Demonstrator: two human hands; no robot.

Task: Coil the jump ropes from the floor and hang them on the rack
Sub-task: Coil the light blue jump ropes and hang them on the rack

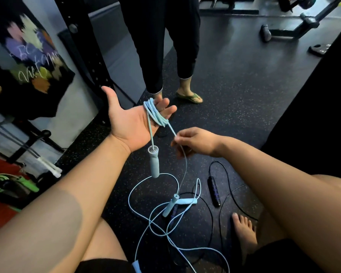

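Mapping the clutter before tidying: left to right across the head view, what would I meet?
Green bands, white handles, left hand wound with blue rope, right hand pinching it, bare foot.

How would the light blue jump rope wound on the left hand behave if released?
Likely floppy: the light blue jump rope lies in slack turns around the fingers of the left hand. Its dangling handle probably outweighs the cord, so the turns could unwind and drop quickly.
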